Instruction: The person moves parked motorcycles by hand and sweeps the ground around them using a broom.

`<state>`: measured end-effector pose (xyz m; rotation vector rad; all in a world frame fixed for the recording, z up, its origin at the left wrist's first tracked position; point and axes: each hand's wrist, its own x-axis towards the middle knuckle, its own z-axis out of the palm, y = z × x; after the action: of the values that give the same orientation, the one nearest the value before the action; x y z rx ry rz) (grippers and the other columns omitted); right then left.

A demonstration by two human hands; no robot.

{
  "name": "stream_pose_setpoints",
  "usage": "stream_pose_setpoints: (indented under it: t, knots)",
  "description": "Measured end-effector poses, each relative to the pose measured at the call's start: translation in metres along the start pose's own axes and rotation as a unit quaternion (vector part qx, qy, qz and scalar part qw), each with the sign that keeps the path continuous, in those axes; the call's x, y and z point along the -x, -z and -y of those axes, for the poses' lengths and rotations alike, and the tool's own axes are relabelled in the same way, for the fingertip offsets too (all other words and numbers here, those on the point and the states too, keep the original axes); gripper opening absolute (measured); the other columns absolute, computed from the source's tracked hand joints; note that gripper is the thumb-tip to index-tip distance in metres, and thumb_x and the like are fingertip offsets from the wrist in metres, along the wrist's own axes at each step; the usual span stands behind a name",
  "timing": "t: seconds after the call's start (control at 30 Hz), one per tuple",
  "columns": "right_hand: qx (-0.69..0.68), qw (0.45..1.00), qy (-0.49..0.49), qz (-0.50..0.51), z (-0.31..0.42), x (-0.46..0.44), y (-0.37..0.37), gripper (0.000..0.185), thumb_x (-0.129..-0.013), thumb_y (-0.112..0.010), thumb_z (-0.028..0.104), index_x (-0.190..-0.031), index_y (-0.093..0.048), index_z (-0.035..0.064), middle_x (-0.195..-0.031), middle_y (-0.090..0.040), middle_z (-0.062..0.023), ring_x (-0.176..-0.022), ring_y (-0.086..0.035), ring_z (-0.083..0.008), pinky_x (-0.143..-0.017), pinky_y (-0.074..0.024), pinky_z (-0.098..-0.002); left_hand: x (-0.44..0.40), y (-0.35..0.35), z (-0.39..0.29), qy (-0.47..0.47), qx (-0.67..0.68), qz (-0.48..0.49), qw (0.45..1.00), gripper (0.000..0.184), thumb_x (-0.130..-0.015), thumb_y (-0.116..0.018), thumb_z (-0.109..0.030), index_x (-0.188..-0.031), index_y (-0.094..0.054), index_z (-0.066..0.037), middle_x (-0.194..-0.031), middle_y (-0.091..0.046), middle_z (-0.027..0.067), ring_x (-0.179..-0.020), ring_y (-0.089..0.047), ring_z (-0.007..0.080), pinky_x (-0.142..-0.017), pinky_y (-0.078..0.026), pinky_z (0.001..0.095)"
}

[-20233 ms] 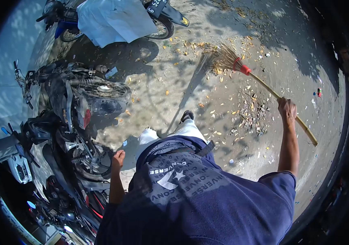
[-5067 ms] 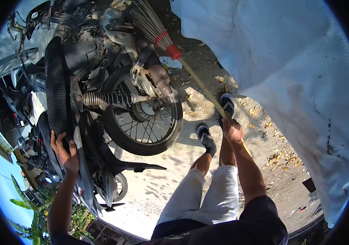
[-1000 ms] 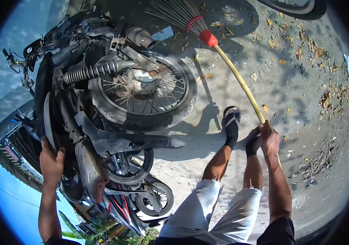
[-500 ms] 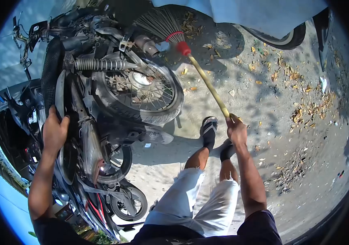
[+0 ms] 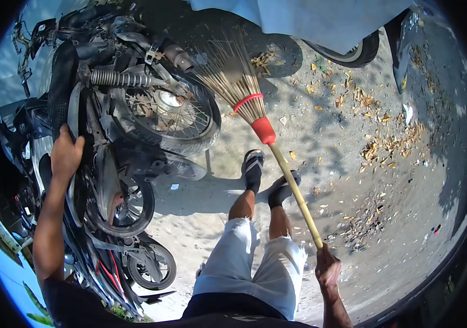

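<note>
My right hand (image 5: 328,266) is wrapped round the end of the pale bamboo handle of a stick broom (image 5: 284,164). The broom has a red socket and a red band, and its bristles fan out over the shaded ground beside the motorcycle's rear wheel (image 5: 170,109). At the left, my left hand (image 5: 66,155) grips the tail end of the long black motorcycle seat (image 5: 63,82). Its thumb shows on the near side, while most of the fingers are hidden.
Dry yellow leaves (image 5: 378,150) lie scattered over the sandy ground at right. A covered vehicle with a tyre (image 5: 348,54) stands at the top. More motorcycles, one with a small wheel (image 5: 151,268), line the lower left. My sandalled feet (image 5: 253,169) are near the rear wheel.
My right hand has drawn back towards my body, pulling the broom nearer, so its bristles have come down and closer. My left hand stays on the seat as the view shifts slightly.
</note>
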<state>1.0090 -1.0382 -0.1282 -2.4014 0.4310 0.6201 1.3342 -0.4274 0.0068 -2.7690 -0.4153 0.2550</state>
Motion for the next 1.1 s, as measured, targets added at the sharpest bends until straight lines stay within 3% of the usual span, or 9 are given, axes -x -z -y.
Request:
stream_pose_setpoints:
  t: [0.03, 0.07, 0.3, 0.47, 0.57, 0.63, 0.73, 0.97, 1.1]
  knots:
    - [0.014, 0.998, 0.055, -0.036, -0.003, -0.022, -0.012, 0.023, -0.096, -0.057, 0.018, -0.112, -0.066, 0.0045, -0.071, -0.060, -0.0248, -0.056, -0.058, -0.0381, -0.051, -0.0442, -0.0422, 0.000, -0.001, 0.002, 0.002, -0.006, -0.002, 1.000, 0.061, -0.084, -0.058, -0.027, -0.128, -0.044, 0.012, -0.090, -0.064, 0.0335, -0.091, -0.064, 0.0463, -0.084, -0.049, 0.0511]
    - [0.090, 0.996, -0.019, 0.011, 0.019, -0.051, -0.015, 0.028, -0.092, -0.061, 0.019, -0.116, -0.067, 0.0043, -0.075, -0.065, -0.0245, -0.064, -0.065, -0.0399, -0.053, -0.0505, -0.0455, -0.001, -0.001, 0.003, 0.006, -0.005, 0.003, 1.000, 0.061, -0.084, -0.057, -0.027, -0.129, -0.045, 0.012, -0.095, -0.063, 0.0355, -0.095, -0.063, 0.0470, -0.087, -0.049, 0.0503]
    - [0.061, 0.998, -0.017, -0.006, 0.036, -0.228, -0.073, 0.036, -0.096, -0.050, 0.037, -0.122, -0.064, 0.0146, -0.086, -0.067, -0.0238, -0.081, -0.065, -0.0437, -0.069, -0.0517, -0.0507, -0.006, -0.006, 0.010, 0.027, -0.032, 0.003, 0.999, 0.062, -0.085, -0.057, -0.031, -0.132, -0.046, 0.008, -0.109, -0.062, 0.0343, -0.104, -0.061, 0.0460, -0.092, -0.048, 0.0482]
    - [0.046, 0.986, -0.150, 0.054, -0.073, -0.078, -0.017, 0.032, -0.096, -0.054, 0.032, -0.113, -0.067, 0.0074, -0.082, -0.064, -0.0261, -0.071, -0.061, -0.0417, -0.061, -0.0493, -0.0441, -0.007, -0.011, 0.015, 0.022, -0.036, -0.004, 0.999, 0.062, -0.085, -0.057, -0.032, -0.133, -0.046, 0.006, -0.110, -0.062, 0.0331, -0.105, -0.061, 0.0452, -0.093, -0.048, 0.0479]
    - [-0.026, 0.996, -0.069, -0.053, -0.108, 0.014, 0.036, 0.022, -0.096, -0.055, 0.023, -0.102, -0.067, 0.0052, -0.074, -0.061, -0.0250, -0.058, -0.057, -0.0380, -0.053, -0.0462, -0.0392, -0.008, -0.006, 0.008, 0.033, -0.038, 0.008, 0.999, 0.062, -0.085, -0.057, -0.032, -0.133, -0.046, 0.006, -0.111, -0.062, 0.0332, -0.106, -0.061, 0.0451, -0.094, -0.047, 0.0478]
    - [0.024, 0.992, -0.121, 0.030, -0.110, 0.033, 0.074, 0.020, -0.096, -0.054, 0.022, -0.102, -0.065, 0.0057, -0.073, -0.061, -0.0232, -0.063, -0.061, -0.0393, -0.054, -0.0478, -0.0405, -0.007, -0.003, 0.002, 0.044, -0.057, 0.016, 0.997, 0.062, -0.086, -0.056, -0.032, -0.133, -0.046, 0.006, -0.111, -0.062, 0.0334, -0.107, -0.060, 0.0451, -0.094, -0.047, 0.0478]
    - [0.125, 0.989, -0.057, 0.058, -0.090, 0.008, 0.080, 0.020, -0.096, -0.055, 0.023, -0.101, -0.064, 0.0061, -0.073, -0.062, -0.0220, -0.065, -0.063, -0.0402, -0.054, -0.0485, -0.0437, -0.008, -0.005, 0.006, 0.038, -0.044, 0.015, 0.998, 0.062, -0.086, -0.056, -0.032, -0.133, -0.046, 0.007, -0.111, -0.062, 0.0338, -0.107, -0.060, 0.0456, -0.094, -0.047, 0.0475]
    - [0.055, 0.994, 0.083, -0.037, -0.004, -0.155, -0.049, 0.034, -0.091, -0.061, 0.027, -0.124, -0.064, 0.0175, -0.080, -0.067, -0.0197, -0.070, -0.067, -0.0384, -0.060, -0.0532, -0.0471, -0.015, -0.013, 0.021, 0.030, -0.047, 0.004, 0.998, 0.063, -0.086, -0.056, -0.033, -0.134, -0.045, 0.007, -0.117, -0.060, 0.0336, -0.112, -0.059, 0.0439, -0.097, -0.046, 0.0452]
    - [0.124, 0.992, 0.014, -0.011, 0.000, -0.172, -0.049, 0.029, -0.092, -0.060, 0.026, -0.118, -0.065, 0.0151, -0.085, -0.067, -0.0206, -0.073, -0.065, -0.0411, -0.060, -0.0517, -0.0478, -0.017, -0.014, 0.027, 0.022, -0.044, 0.002, 0.999, 0.062, -0.087, -0.057, -0.033, -0.134, -0.046, 0.007, -0.118, -0.059, 0.0340, -0.113, -0.058, 0.0435, -0.098, -0.045, 0.0442]
